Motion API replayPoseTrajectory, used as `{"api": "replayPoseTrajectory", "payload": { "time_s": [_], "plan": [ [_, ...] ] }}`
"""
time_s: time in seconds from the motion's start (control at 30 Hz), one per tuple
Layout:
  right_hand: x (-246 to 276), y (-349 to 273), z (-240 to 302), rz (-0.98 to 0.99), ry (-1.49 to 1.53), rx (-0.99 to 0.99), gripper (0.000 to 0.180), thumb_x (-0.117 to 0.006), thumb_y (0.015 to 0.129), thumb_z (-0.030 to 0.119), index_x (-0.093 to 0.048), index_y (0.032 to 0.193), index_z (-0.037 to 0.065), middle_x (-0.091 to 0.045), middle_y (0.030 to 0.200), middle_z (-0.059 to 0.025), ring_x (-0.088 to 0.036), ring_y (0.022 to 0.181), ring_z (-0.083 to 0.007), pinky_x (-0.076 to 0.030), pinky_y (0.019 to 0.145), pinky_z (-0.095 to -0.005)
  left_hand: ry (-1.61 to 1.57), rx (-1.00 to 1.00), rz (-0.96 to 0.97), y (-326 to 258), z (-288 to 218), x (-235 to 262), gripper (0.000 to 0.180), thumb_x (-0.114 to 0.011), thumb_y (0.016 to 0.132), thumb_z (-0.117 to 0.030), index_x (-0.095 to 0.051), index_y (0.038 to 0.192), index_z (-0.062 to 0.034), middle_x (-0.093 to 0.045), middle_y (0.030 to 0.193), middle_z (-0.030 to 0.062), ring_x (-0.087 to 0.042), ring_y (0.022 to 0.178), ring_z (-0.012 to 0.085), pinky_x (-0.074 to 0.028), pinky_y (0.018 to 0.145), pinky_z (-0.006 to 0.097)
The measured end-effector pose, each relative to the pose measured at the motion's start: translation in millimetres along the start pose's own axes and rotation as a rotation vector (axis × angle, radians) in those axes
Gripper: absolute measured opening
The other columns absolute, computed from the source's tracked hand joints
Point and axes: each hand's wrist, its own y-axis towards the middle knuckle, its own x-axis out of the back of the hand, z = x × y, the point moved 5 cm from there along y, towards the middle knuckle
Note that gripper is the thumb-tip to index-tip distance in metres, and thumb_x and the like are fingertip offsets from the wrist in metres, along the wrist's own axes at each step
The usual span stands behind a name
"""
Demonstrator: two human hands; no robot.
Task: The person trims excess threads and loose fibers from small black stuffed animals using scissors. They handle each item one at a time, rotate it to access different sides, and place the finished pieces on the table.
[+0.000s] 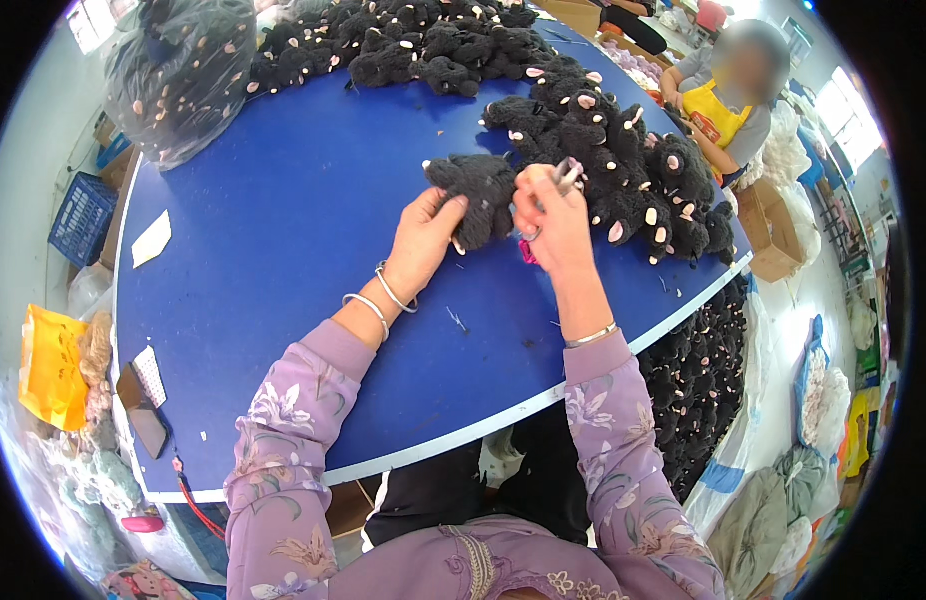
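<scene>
My left hand (423, 235) pinches a black plush toy (475, 190), a furry piece with small pale tips, held just above the blue table. Close against the toy's right side, my right hand (555, 225) is closed round a small metal tool (569, 174). A bright pink bit shows below those fingers; most of the tool is hidden, so its kind is unclear. Just beyond and to the right lies a heap of black plush pieces (613, 165) with pink and cream ears and paws.
More black plush toys (443, 45) line the far side of the blue table (283, 220). A filled clear bag (178, 90) stands far left, near a white paper (151, 240) and a phone case (143, 405). Across the right corner sits a person in a yellow apron (718, 110).
</scene>
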Motion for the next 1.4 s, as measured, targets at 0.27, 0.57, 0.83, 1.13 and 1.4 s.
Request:
{"api": "replayPoseTrajectory", "payload": {
  "time_s": [0.27,0.57,0.83,1.13,1.4],
  "plan": [
    [6.3,-1.0,-0.3,-0.064,-0.618,-0.109,0.045,-0.041,0.100,0.040,-0.057,0.081,0.002,-0.053,0.065,-0.0020,-0.040,0.050,-0.0064,-0.032,0.045,-0.0234,-0.125,-0.073,-0.096,7.4,3.5,11.3,0.023,-0.052,0.096,-0.018,-0.059,0.109,0.0007,-0.065,0.094,0.0028,-0.059,0.077,0.0074,-0.049,0.066,0.023],
    [-6.2,-4.9,1.2,0.119,-0.980,0.070,0.037,-0.056,0.094,0.032,-0.062,0.096,-0.005,-0.059,0.072,-0.0037,-0.052,0.067,-0.0104,-0.043,0.061,-0.0292,-0.048,-0.069,-0.101,5.8,2.4,11.4,0.023,-0.055,0.095,-0.017,-0.060,0.107,0.0018,-0.065,0.096,0.0023,-0.057,0.082,0.0069,-0.048,0.073,0.023],
    [-11.7,-7.1,3.3,0.077,-1.173,0.131,0.039,-0.056,0.094,0.034,-0.061,0.090,-0.005,-0.061,0.069,-0.0172,-0.056,0.060,-0.0246,-0.045,0.059,-0.0363,0.067,-0.096,-0.057,2.1,-3.2,3.9,0.023,-0.057,0.094,-0.018,-0.061,0.105,0.0023,-0.065,0.095,0.0029,-0.058,0.082,0.0070,-0.049,0.073,0.023],
    [-13.4,-7.2,2.2,0.126,-1.220,0.150,0.042,-0.056,0.093,0.036,-0.061,0.085,-0.005,-0.061,0.070,-0.0206,-0.059,0.062,-0.0309,-0.045,0.059,-0.0393,-0.202,-0.063,-0.087,6.5,-0.7,6.6,0.024,-0.056,0.095,-0.018,-0.060,0.107,0.0023,-0.065,0.095,0.0040,-0.059,0.082,0.0082,-0.050,0.072,0.023],
    [-14.5,-8.4,4.8,0.089,-1.198,0.171,0.040,-0.057,0.093,0.034,-0.060,0.084,-0.005,-0.060,0.068,-0.0209,-0.060,0.062,-0.0318,-0.045,0.058,-0.0392,0.114,-0.077,-0.068,3.9,-0.3,9.0,0.023,-0.056,0.094,-0.018,-0.060,0.107,0.0012,-0.065,0.088,0.0020,-0.059,0.073,0.0082,-0.049,0.062,0.023]
  ]
}}
